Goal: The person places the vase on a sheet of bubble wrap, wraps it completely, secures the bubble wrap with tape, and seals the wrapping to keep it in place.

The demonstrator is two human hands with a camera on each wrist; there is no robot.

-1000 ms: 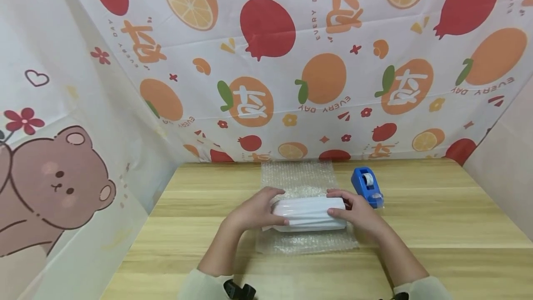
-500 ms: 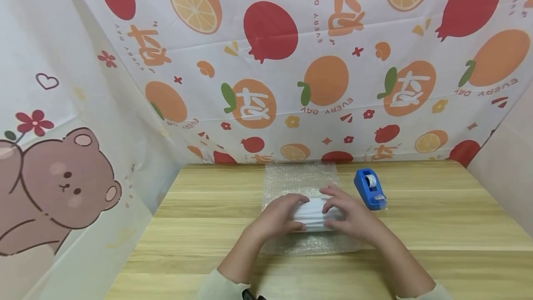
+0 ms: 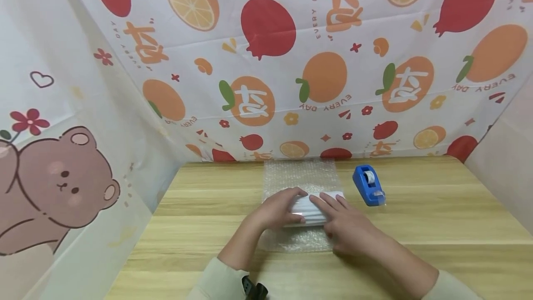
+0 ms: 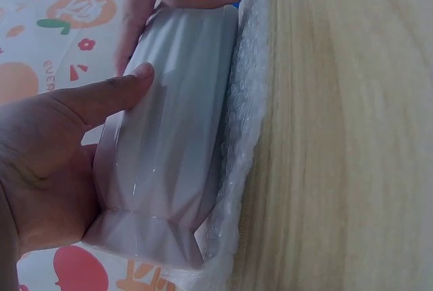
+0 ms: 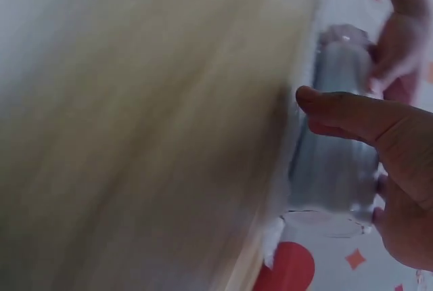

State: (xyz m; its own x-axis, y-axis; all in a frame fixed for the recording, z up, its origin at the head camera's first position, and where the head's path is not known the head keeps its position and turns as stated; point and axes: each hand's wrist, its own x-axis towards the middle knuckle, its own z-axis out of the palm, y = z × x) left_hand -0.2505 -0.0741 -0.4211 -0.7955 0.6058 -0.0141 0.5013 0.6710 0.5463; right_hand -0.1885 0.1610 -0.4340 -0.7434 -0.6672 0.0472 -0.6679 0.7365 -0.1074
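A white ribbed vase (image 3: 309, 211) lies on its side on a sheet of bubble wrap (image 3: 299, 175). Its narrowed neck, toward the left hand, shows in the left wrist view. My left hand (image 3: 278, 209) grips the vase's left part, thumb laid along the ribs (image 4: 169, 122). Across its right part reach the fairly straight fingers of my right hand (image 3: 351, 230). In the right wrist view that hand's thumb (image 5: 338, 108) extends over the vase toward the near edge of the wrap, with other fingertips at the far side.
A blue tape dispenser (image 3: 367, 186) stands on the wooden table (image 3: 437, 216), right of the wrap. Behind the table hangs a fruit-print cloth (image 3: 283, 82). Another cloth with a bear print (image 3: 66, 189) hangs at the left.
The left hand has shifted right along the vase. The right hand has changed from cupping the vase's right end to lying over it, its wrist nearer the front.
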